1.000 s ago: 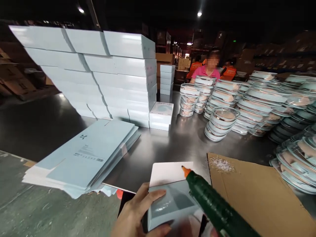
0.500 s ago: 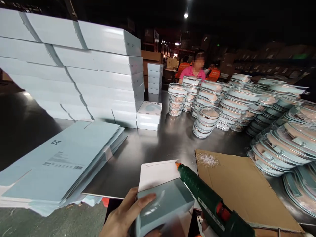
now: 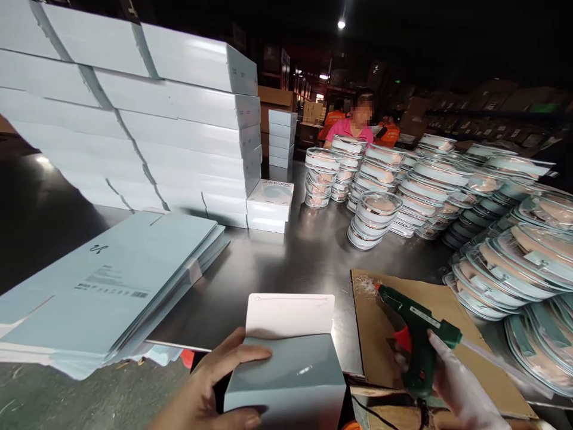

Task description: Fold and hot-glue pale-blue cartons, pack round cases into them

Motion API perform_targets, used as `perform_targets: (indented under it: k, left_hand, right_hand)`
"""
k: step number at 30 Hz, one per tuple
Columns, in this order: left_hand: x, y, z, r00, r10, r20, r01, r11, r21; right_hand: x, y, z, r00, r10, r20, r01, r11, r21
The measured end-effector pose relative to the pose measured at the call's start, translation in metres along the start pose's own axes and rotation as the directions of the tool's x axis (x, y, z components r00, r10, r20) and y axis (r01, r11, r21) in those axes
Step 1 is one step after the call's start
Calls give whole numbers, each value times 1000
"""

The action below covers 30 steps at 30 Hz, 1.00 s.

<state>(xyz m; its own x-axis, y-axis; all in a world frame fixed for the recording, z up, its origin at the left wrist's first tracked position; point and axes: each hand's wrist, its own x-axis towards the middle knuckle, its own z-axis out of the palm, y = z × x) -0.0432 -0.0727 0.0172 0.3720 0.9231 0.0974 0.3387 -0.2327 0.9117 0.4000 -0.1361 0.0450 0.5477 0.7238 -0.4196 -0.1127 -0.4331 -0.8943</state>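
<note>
- At the far left, a stack of flat cartons (image 3: 147,257) is laid over the table edge, with a wall of boxes (image 3: 179,107) piled behind it.
- By the left hand (image 3: 201,382), the near box (image 3: 286,373) is gripped at its left side, fingers over the top and thumb lower on the near face. A light hold is advised, so that the card is not dented.
- The box is held at the near edge of the table (image 3: 313,263). Its pale flap (image 3: 290,316) is opened away from the body, and a thin line, apparently glue, is seen along the flap's far edge. Fingers are best held clear of that line; the edges should be squared before any pressing, and pressure should be spread evenly along the whole seam.
- Further right, round clear-lidded containers (image 3: 373,218) are stacked; they are best left unbumped.
- On the cardboard sheet (image 3: 376,340), whitish strands (image 3: 364,285) are scattered, with the glue gun (image 3: 414,316) tipped towards them. Drips are probably best caught there, away from the printed card.
- By the right hand (image 3: 461,376), the glue gun is held by its handle; whether the trigger is squeezed cannot be told. The nozzle should be pointed away from skin.
</note>
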Motion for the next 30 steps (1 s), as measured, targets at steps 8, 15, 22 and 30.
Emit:
perform_targets:
  k: [8,15,22,30]
  left_hand:
    - [7,2,12,997,62,41,-58,994,-92]
    - [5,1,37,946,178,-270,-298,804,-514]
    - [16,14,19,922,387,-25,-377,879,-293]
    - [26,16,-6,957,284,-60,-289,913,-288]
  right_hand:
    - [-52,1,71,812,-496,306,524,852,-8]
    - [-61,24,132,408,-613,677,774,626,101]
    - [-55,-1,131,74,-636,768,955,267,128]
    - [-54,-12,121,260,-567,781,833,541,115]
